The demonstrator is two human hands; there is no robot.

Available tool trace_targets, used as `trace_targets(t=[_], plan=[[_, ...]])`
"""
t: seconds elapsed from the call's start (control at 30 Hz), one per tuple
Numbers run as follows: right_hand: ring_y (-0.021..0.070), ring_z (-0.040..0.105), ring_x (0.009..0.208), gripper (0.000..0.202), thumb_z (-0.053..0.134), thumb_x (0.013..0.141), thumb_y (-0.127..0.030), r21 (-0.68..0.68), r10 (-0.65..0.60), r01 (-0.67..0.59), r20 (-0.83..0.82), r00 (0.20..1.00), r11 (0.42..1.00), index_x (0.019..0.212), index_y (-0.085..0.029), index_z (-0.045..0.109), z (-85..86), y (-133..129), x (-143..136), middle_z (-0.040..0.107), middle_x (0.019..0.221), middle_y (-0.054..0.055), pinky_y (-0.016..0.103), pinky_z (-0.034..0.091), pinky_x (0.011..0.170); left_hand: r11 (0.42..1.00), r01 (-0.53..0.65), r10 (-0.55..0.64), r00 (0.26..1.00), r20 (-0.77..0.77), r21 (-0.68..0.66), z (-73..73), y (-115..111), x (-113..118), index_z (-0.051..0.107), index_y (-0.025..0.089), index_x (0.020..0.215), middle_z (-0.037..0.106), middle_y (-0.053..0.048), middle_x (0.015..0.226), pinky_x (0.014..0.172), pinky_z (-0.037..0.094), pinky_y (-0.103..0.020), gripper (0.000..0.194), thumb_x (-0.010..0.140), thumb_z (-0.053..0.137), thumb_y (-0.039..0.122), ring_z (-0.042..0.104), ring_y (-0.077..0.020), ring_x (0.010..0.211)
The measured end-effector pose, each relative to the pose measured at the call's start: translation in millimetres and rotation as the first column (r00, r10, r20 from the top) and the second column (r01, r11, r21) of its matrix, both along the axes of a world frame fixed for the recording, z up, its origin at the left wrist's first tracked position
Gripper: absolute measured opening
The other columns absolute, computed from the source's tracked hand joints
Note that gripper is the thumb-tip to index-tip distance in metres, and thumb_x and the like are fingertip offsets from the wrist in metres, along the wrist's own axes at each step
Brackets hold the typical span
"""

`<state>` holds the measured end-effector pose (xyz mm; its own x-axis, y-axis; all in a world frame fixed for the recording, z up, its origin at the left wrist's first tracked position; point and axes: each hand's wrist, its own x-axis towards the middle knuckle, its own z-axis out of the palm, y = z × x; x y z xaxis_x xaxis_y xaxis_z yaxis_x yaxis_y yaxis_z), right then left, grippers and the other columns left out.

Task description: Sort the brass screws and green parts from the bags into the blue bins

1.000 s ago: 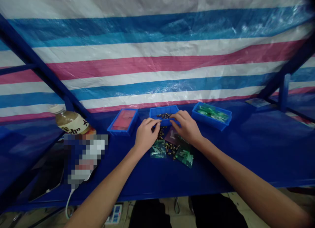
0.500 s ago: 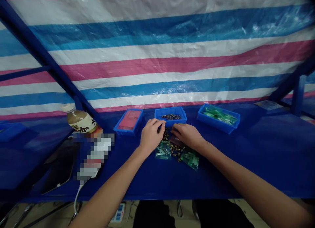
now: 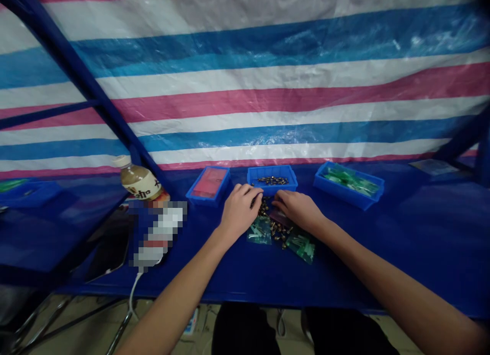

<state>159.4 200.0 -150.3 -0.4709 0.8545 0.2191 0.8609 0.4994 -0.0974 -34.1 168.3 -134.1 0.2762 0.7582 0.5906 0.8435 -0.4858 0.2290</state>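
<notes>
My left hand (image 3: 240,208) rests over the left side of a pile of small brass-coloured metal pieces (image 3: 278,231), fingers curled and pressed together. Whatever its fingertips hold is hidden. My right hand (image 3: 300,209) is curled at the pile's right side, beside a small pinkish plastic bag (image 3: 282,218) lying on the pieces. Its fingertips are dark and partly hidden. Below my left hand lies a small green clear bag (image 3: 259,231) with pale slim parts inside. A second green bag (image 3: 302,246) lies below my right wrist.
Behind my hands stand a blue bin of pink bags (image 3: 194,197), a blue bin of metal pieces (image 3: 291,184) and a blue bin of green bags (image 3: 367,204). A drink bottle (image 3: 140,184), a blurred-out device with a white cable (image 3: 133,288) and a dark flat panel (image 3: 109,250) are on the left.
The whole view has shifted, so the table things appear a little further right. Both hands stay at the pile with nearly the same curled pose.
</notes>
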Motion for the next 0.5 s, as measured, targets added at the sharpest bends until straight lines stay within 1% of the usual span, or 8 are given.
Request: trace_targets(t=[0.07,0.13,0.2,0.3,0.33,0.37,0.43,0.5], plan=[[0.0193,0.067,0.075,0.018,0.048,0.097,-0.035,0.003,0.009,-0.009,-0.007,1.000,1.000,0.095,-0.020,0.058,0.0,-0.7,0.3,0.071,0.090,0.004,0.027,0.032,0.056,0.996,-0.086,0.087,0.996,-0.021,0.037,5.8,-24.6,-13.4,0.069,0.021,0.105,0.067,-0.005,0.101,0.092,0.045,-0.036,0.022,0.094,0.051,0.027,0.055,-0.0218,0.099],[0.0196,0.067,0.074,0.018,0.046,0.098,-0.034,0.004,0.021,-0.021,-0.013,1.000,1.000,0.095,-0.020,0.057,-0.2,-1.0,0.8,0.071,0.090,0.004,0.028,0.032,0.056,0.963,-0.251,0.252,0.968,0.003,0.102,7.3,-57.0,-37.9,0.069,0.020,0.093,0.067,-0.005,0.103,0.095,0.043,-0.039,0.016,0.092,0.054,0.027,0.055,-0.0227,0.101],[0.0200,0.067,0.074,0.019,0.045,0.098,-0.033,0.006,0.034,-0.034,-0.017,0.999,0.999,0.095,-0.019,0.058,-0.5,-1.0,1.2,0.071,0.091,0.005,0.028,0.032,0.055,0.886,-0.433,0.438,0.899,0.010,0.167,4.2,-91.4,-71.0,0.068,0.019,0.086,0.066,-0.007,0.105,0.098,0.040,-0.042,0.014,0.090,0.057,0.027,0.055,-0.0246,0.102],[0.0205,0.066,0.074,0.019,0.046,0.097,-0.033,-0.001,0.043,-0.043,-0.030,0.999,0.999,0.095,-0.019,0.058,-0.4,-0.5,1.7,0.071,0.092,0.005,0.028,0.031,0.055,0.693,-0.694,0.704,0.710,0.024,0.195,-5.3,-132.5,-120.8,0.069,0.018,0.093,0.063,-0.011,0.113,0.100,0.036,-0.048,0.020,0.089,0.059,0.035,0.053,-0.0291,0.107],[0.0207,0.066,0.074,0.019,0.046,0.097,-0.034,-0.005,0.044,-0.044,-0.033,0.998,0.999,0.095,-0.019,0.058,-0.2,-0.4,1.8,0.071,0.092,0.005,0.028,0.031,0.055,0.644,-0.744,0.755,0.656,0.007,0.179,-8.6,-141.4,-133.3,0.069,0.019,0.099,0.060,-0.012,0.120,0.100,0.035,-0.049,0.025,0.088,0.059,0.038,0.050,-0.0313,0.113],[0.0207,0.066,0.074,0.019,0.046,0.097,-0.034,-0.009,0.043,-0.044,-0.036,0.998,0.999,0.095,-0.019,0.058,0.1,-0.3,1.9,0.071,0.092,0.005,0.028,0.031,0.055,0.614,-0.772,0.785,0.619,-0.022,0.164,-11.6,-147.6,-142.7,0.069,0.020,0.104,0.057,-0.013,0.125,0.098,0.036,-0.050,0.030,0.088,0.059,0.042,0.048,-0.0337,0.116],[0.0206,0.067,0.075,0.019,0.046,0.097,-0.033,-0.016,0.043,-0.044,-0.042,0.998,0.999,0.095,-0.019,0.059,0.6,-0.4,2.2,0.071,0.092,0.005,0.028,0.031,0.055,0.597,-0.795,0.802,0.588,-0.104,0.111,-16.2,-153.2,-152.0,0.067,0.023,0.114,0.049,-0.013,0.136,0.095,0.038,-0.052,0.038,0.087,0.057,0.047,0.043,-0.0371,0.122],[0.0202,0.067,0.075,0.018,0.047,0.097,-0.033,-0.024,0.045,-0.047,-0.048,0.998,0.999,0.095,-0.020,0.059,1.0,-0.6,2.4,0.071,0.092,0.005,0.027,0.031,0.055,0.607,-0.792,0.790,0.590,-0.169,0.073,-18.7,-152.4,-152.0,0.065,0.025,0.120,0.044,-0.013,0.141,0.094,0.038,-0.054,0.042,0.087,0.057,0.049,0.040,-0.0385,0.124]])
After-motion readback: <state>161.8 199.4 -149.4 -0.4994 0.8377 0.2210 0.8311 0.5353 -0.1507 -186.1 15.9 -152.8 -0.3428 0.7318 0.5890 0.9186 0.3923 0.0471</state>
